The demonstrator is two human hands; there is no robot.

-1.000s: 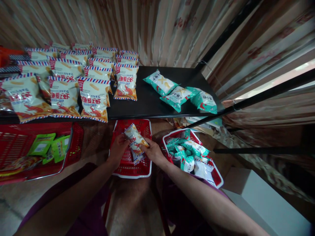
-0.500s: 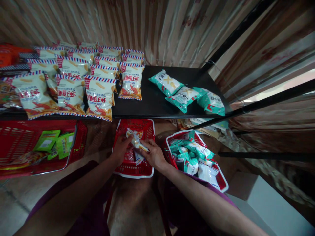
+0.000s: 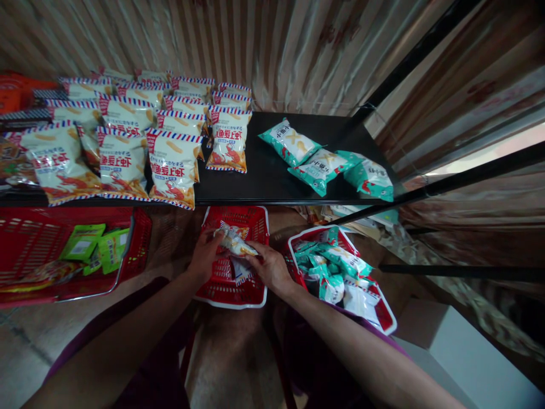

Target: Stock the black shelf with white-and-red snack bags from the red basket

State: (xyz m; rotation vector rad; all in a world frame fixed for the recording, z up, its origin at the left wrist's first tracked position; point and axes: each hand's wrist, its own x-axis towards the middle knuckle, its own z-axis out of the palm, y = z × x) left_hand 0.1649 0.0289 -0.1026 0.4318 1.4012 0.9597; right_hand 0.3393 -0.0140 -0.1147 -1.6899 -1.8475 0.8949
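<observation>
The middle basket (image 3: 251, 299), red with a white rim, is the landmark here. Above this basket, the two hands are set a little apart from each other, with one snack bag (image 3: 237, 242) between them. The left hand (image 3: 206, 253) is clamped on the left end of the bag, and the right hand (image 3: 272, 268) pinches its right end. The bag looks crumpled, and its print cannot be read. Inside the middle basket, under the bag, lies another packet (image 3: 240, 270) with a striped edge. Beyond the basket is a black shelf (image 3: 259, 186), which bears white bags (image 3: 172, 167) to the basket's left side and teal bags (image 3: 293, 142) to its right side. Right of the middle basket stands a second basket (image 3: 386, 322), filled with teal packets (image 3: 349, 261); left of it, a third basket (image 3: 25, 238) contains green packets (image 3: 83, 244).
</observation>
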